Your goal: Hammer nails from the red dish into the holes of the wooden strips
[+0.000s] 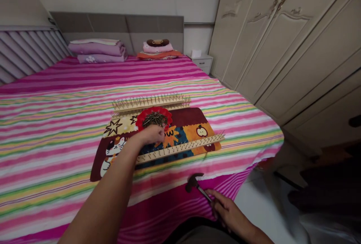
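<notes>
My left hand point(153, 134) is closed, fingers curled down, at the near edge of a red scalloped bowl point(140, 121) full of nails point(155, 119). What its fingers hold, if anything, is hidden. Just below it runs a wooden strip point(180, 148) with nails standing up along its length. Behind the bowl lie more nail-studded wooden strips point(146, 104). In my right hand point(225, 208), low over the bed's front edge, is a claw hammer point(194, 183), gripped by the handle with its head pointing up and left.
Bowl and near strip rest on a patterned mat point(183, 118) with cat and fruit drawings. Under it spreads a striped bed sheet point(56, 138). Folded purple bedding point(98, 50) and a second pile point(158, 50) lie by the headboard point(113, 23). A tall wardrobe point(270, 44) stands right.
</notes>
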The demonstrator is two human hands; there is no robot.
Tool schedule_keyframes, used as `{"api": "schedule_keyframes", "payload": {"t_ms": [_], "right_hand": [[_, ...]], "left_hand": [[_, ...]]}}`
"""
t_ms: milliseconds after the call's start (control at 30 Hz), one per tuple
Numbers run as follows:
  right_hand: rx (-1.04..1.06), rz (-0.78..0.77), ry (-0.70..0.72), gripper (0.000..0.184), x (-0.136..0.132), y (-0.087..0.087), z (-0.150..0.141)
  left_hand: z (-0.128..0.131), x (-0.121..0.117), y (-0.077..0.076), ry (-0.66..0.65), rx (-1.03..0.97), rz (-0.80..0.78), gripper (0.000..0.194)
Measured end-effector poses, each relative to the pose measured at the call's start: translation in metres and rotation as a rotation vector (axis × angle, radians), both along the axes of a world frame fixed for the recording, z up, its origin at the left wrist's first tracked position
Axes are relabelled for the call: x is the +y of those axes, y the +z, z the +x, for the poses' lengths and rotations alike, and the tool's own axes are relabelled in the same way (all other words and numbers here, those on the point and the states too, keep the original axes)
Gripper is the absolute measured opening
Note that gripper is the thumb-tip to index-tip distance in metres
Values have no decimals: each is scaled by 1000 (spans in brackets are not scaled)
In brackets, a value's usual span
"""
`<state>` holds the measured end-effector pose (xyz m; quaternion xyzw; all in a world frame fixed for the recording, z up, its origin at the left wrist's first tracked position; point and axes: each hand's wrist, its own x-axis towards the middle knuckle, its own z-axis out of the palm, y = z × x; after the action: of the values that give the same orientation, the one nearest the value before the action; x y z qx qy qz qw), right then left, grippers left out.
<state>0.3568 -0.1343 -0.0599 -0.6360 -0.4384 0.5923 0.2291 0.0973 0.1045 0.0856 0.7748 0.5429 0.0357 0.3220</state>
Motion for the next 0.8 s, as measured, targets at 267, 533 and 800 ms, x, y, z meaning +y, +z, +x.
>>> {"api": "schedule_keyframes", "payload": {"t_ms": [267,533,800], "right_hand": [[-16,-46,-9,65,3,-2,-2],[-14,-22,-28,68,0,8,-8],[-12,22,-14,62,-1,1,-5]], "left_hand": [[-89,-80,-2,554,-677,141,28],[-104,-120,-79,1021,-970,109,44],[-98,-114,-93,966,-839,233,35]]}}
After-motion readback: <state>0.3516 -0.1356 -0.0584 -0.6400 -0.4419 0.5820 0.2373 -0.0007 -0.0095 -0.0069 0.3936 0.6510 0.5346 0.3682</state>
